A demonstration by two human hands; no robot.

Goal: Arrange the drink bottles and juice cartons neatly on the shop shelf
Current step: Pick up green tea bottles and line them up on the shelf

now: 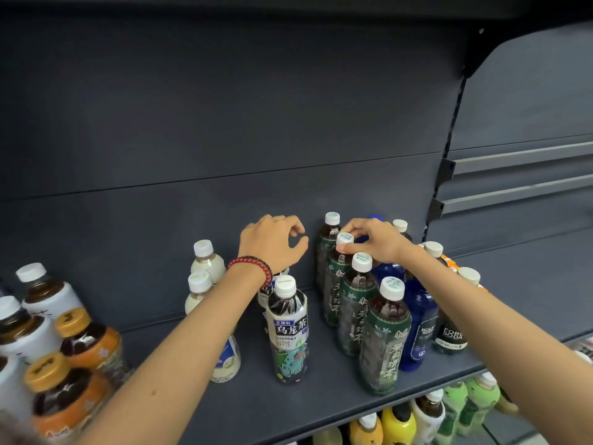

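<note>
White cap [345, 238] of a green-label tea bottle [332, 292] at centre right is pinched by the right hand [375, 242]; left hand [272, 244] is held loosely curled, empty, mid-frame.

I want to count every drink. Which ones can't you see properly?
Head view:
- Rear oolong bottle: mostly behind the left wrist.
- Back blue bottle: behind the right hand gripping a tea bottle.
- Far-left bottles: blurred, cut off by the left edge.
- Lower bottles: cut off by the shelf and bottom edge.
</note>
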